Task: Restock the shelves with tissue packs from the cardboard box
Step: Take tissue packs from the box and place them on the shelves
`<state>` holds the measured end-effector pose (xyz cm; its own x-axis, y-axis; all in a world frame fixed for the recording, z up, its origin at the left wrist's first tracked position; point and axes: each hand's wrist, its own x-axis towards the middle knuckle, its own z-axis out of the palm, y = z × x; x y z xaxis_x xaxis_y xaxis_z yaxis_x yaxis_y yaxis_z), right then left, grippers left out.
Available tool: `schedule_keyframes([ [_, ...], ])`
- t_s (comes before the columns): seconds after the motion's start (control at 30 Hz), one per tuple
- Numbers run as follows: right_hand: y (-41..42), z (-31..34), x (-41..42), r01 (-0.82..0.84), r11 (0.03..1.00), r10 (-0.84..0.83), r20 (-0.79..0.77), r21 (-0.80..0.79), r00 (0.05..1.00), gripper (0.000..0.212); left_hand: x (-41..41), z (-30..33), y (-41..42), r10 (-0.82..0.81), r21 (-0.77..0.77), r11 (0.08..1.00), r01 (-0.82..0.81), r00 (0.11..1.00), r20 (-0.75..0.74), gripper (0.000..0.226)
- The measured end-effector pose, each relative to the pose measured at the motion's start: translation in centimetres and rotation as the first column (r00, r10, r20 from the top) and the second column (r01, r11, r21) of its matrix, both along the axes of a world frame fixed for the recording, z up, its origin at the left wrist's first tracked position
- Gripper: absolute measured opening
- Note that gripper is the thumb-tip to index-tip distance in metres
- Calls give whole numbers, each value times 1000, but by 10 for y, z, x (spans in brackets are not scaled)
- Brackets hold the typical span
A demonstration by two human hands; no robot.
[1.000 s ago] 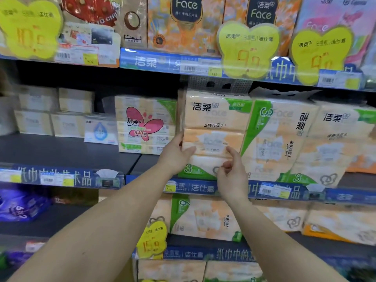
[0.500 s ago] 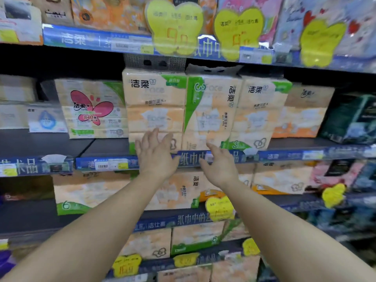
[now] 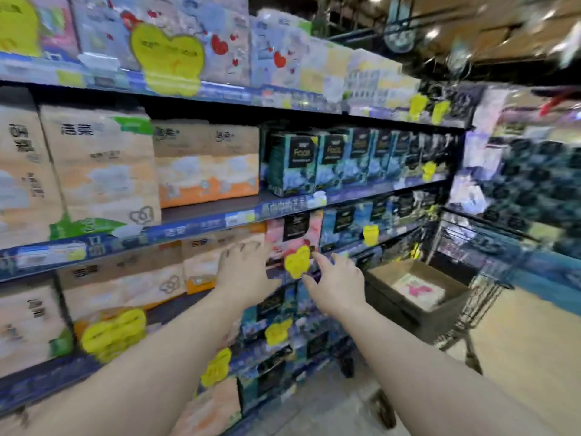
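my left hand (image 3: pixel 243 272) fingers spread, holding nothing | my right hand (image 3: pixel 338 283) fingers loose, empty, both before blue-edged store shelves (image 3: pixel 201 223) | brown cardboard box (image 3: pixel 418 289) in cart at right, pink-printed tissue pack (image 3: pixel 419 291) inside | bare floor beyond cart

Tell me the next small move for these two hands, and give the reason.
Probably reach both hands to the cardboard box in the cart and take the tissue pack lying inside. The left hand and right hand are open and hold nothing, stretched out in front of the shelves, and the box sits just right of them with a pack visible.
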<state>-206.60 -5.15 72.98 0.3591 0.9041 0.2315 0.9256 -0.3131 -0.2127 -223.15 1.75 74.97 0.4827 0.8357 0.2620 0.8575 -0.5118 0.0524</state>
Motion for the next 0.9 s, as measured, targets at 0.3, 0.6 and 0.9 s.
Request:
schedule_keyframes([
  [0.3, -36, -30, 197, 318, 947, -322, -118, -50, 939, 58, 226, -38, 21, -304, -95, 949, 301, 953, -14, 82],
  [0.6, 34, -37, 353, 492, 870, -489, -147, -16, 860, 61, 411, -53, 113, -479, -152, 865, 478, 877, 34, 83],
  [0.9, 100, -82, 492, 540, 839, -537, -265, -71, 801, 65, 550, -93, 183, -471, -284, 845, 452, 882, 2, 83],
])
